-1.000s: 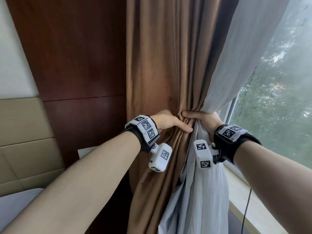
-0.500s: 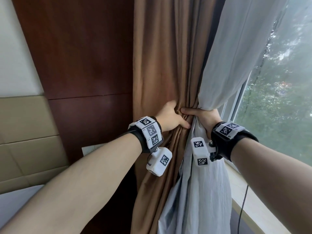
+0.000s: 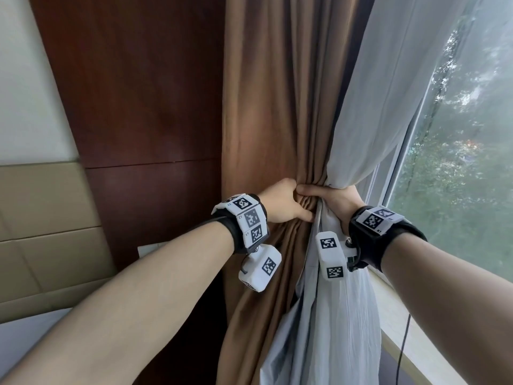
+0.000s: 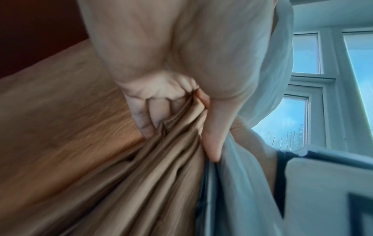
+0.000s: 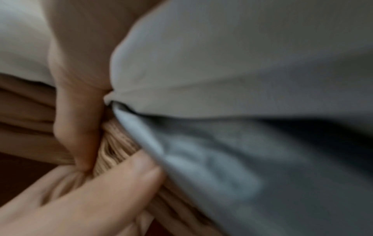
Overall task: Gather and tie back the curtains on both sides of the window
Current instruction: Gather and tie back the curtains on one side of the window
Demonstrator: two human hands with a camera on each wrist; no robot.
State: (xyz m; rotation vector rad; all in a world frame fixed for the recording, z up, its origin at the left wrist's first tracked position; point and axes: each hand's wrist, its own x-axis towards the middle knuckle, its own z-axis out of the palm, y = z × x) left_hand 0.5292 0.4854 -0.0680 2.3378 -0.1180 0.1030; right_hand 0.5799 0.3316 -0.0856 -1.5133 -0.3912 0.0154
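The brown curtain (image 3: 266,112) hangs in long pleats just left of the window (image 3: 455,173), and the pale sheer curtain (image 3: 388,87) hangs between it and the glass. Both are pinched in to a narrow waist at mid-height, then spread loose again below.

At that waist, on the side away from the window, the left hand (image 3: 283,204) holds the brown folds: the left wrist view shows its fingers (image 4: 145,116) curled tight into the bunched cloth with the thumb pressed along the far side. On the window side, the right hand (image 3: 337,200) wraps round the sheer cloth with its fingers hooked over the top of the bunch, touching the left hand; the right wrist view is blurred, but a finger (image 5: 78,127) bears on the brown pleats there too.

The brown cloth looks thick, soft and fairly heavy, so it should hold its pleats once squeezed. The sheer looks light and slippery, likely to slide out of a loose grip. The waist is probably the best place to hold, with one hand keeping both layers while the other fetches a tie; none is visible.

Farther from the window stand a dark wood panel (image 3: 133,107) and a padded beige wall (image 3: 41,218).
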